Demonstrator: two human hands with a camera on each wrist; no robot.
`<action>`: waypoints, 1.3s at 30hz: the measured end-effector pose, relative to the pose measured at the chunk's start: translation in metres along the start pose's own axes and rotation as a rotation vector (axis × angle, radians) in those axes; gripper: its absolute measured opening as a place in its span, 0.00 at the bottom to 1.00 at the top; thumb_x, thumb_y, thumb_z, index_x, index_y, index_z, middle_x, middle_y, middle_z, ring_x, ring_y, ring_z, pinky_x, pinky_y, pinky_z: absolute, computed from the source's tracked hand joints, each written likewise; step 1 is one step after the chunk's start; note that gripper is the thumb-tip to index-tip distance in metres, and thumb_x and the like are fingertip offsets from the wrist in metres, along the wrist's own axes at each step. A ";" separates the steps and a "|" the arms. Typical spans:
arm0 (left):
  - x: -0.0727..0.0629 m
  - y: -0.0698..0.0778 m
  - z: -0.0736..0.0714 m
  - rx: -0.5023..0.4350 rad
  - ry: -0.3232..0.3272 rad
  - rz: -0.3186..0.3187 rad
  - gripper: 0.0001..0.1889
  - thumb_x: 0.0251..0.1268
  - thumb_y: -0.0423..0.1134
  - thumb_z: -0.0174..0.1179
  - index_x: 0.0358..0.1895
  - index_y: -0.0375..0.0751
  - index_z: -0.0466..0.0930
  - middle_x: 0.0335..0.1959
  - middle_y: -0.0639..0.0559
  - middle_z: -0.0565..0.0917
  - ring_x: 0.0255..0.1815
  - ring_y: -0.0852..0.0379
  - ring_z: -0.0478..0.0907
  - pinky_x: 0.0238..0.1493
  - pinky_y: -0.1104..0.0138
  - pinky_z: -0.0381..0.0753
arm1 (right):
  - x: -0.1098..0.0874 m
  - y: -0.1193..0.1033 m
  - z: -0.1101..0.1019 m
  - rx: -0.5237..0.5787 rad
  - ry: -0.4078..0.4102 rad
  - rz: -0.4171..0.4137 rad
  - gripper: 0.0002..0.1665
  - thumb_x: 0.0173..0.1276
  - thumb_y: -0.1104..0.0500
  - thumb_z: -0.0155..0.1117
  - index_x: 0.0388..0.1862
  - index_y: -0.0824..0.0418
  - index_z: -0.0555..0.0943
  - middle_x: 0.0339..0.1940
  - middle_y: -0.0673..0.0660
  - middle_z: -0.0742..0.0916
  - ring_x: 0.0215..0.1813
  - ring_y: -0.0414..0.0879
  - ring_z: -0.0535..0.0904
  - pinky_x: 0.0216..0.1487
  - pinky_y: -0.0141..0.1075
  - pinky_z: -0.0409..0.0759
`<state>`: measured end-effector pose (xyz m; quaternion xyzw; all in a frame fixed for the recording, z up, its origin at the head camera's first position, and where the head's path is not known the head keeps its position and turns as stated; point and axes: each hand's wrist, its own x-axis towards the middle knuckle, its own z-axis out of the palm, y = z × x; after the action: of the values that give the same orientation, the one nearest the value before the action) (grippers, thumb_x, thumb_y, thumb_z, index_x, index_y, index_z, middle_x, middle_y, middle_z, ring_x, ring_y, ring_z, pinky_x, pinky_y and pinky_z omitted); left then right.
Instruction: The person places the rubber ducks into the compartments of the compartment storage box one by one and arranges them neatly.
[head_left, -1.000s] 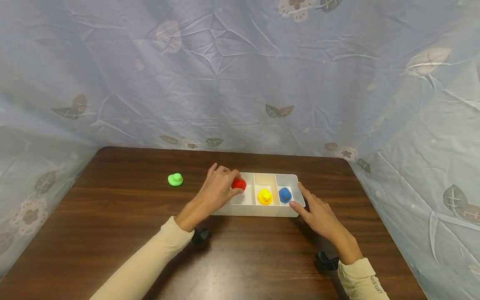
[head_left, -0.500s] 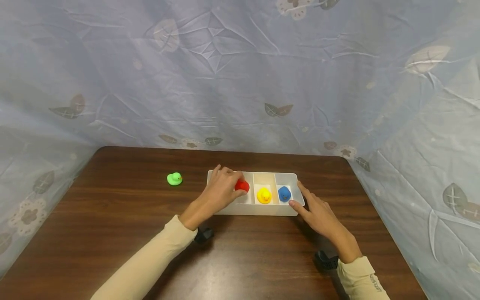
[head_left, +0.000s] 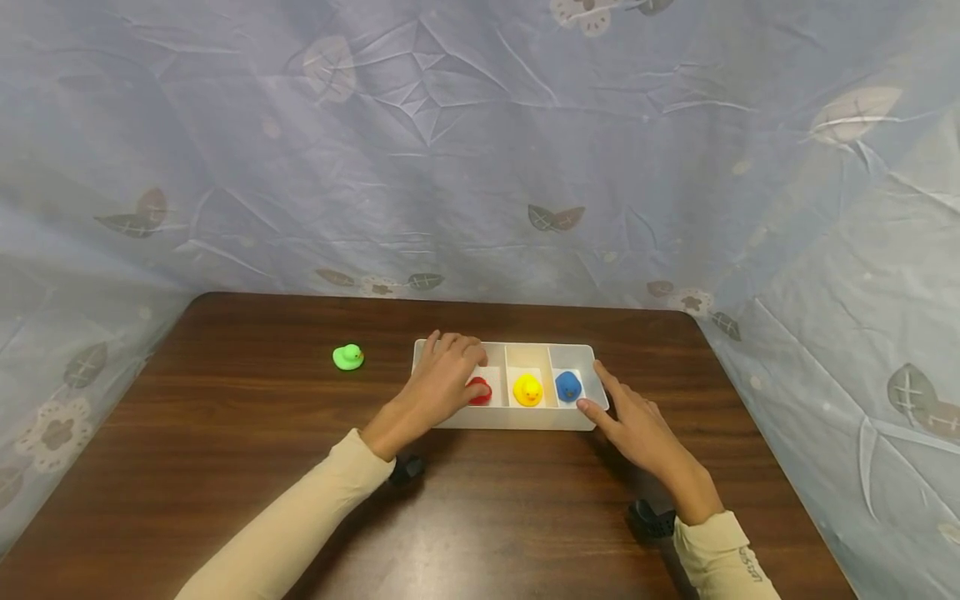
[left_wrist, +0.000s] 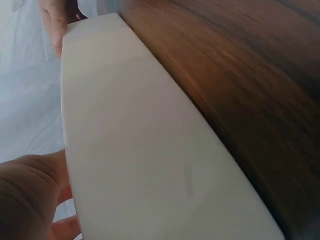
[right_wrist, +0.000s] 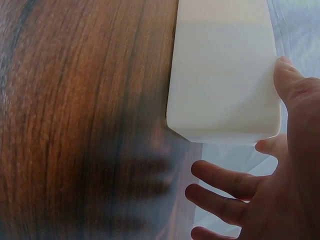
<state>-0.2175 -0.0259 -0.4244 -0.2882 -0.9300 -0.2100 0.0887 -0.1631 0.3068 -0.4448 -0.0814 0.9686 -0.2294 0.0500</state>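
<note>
A white divided box (head_left: 517, 419) stands on the table with toys in its compartments. My left hand (head_left: 442, 375) reaches over its left compartment, thumb and fingers apart. Under the thumb lies a red rubber duck (head_left: 482, 399), partly hidden by that hand. The middle compartment holds a yellow rubber duck (head_left: 527, 390), and the right one a blue rubber duck (head_left: 568, 386). At the box's right end, my right hand (head_left: 637, 425) rests with thumb on the near rim and index finger along the end. In the right wrist view its other fingers are spread beside the box.
A green rubber duck (head_left: 348, 357) sits on the brown wooden table (head_left: 247, 417), left of the box. Patterned cloth (head_left: 480, 167) hangs behind the table and at both sides. Each wrist wears a black camera mount (head_left: 651, 520).
The red duck, earlier held between my left thumb and fingers, now lies lower in the left compartment, nearer its front wall. Those fingers have spread. The right hand stays at the box's end.
</note>
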 end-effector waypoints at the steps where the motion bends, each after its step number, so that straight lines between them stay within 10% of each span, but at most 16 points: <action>1: -0.001 -0.001 0.000 0.018 0.012 0.009 0.17 0.64 0.45 0.78 0.49 0.42 0.84 0.62 0.42 0.86 0.68 0.37 0.77 0.79 0.31 0.64 | 0.000 0.000 0.000 0.000 -0.001 0.000 0.50 0.84 0.32 0.48 0.91 0.54 0.47 0.85 0.72 0.66 0.82 0.75 0.65 0.76 0.79 0.57; 7: -0.002 -0.004 -0.001 0.054 0.029 0.008 0.13 0.63 0.45 0.78 0.44 0.44 0.87 0.68 0.38 0.81 0.72 0.35 0.75 0.78 0.32 0.67 | 0.000 0.001 -0.001 0.005 -0.001 0.008 0.49 0.84 0.32 0.48 0.91 0.53 0.46 0.85 0.72 0.66 0.82 0.76 0.64 0.76 0.80 0.57; 20: 0.003 -0.001 -0.004 0.037 -0.176 -0.103 0.12 0.61 0.52 0.78 0.32 0.48 0.92 0.81 0.34 0.70 0.86 0.28 0.56 0.83 0.28 0.52 | 0.000 0.000 0.001 0.015 0.006 0.001 0.50 0.84 0.32 0.49 0.91 0.55 0.47 0.86 0.71 0.65 0.82 0.77 0.64 0.76 0.80 0.57; 32: 0.011 -0.002 -0.001 0.006 -0.163 -0.133 0.09 0.65 0.47 0.76 0.34 0.45 0.92 0.80 0.34 0.71 0.85 0.28 0.58 0.84 0.29 0.52 | 0.001 0.002 0.000 0.018 0.007 0.000 0.50 0.84 0.32 0.49 0.91 0.56 0.47 0.86 0.71 0.64 0.82 0.78 0.62 0.76 0.80 0.58; 39: 0.008 -0.008 -0.006 -0.042 -0.037 -0.169 0.11 0.66 0.48 0.76 0.43 0.45 0.91 0.77 0.37 0.76 0.83 0.33 0.64 0.84 0.32 0.56 | 0.000 0.002 -0.001 0.011 0.002 0.005 0.50 0.84 0.31 0.48 0.91 0.54 0.46 0.86 0.72 0.65 0.82 0.76 0.64 0.76 0.80 0.58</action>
<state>-0.2285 -0.0300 -0.4198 -0.2143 -0.9479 -0.2310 0.0473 -0.1638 0.3088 -0.4452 -0.0783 0.9676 -0.2348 0.0502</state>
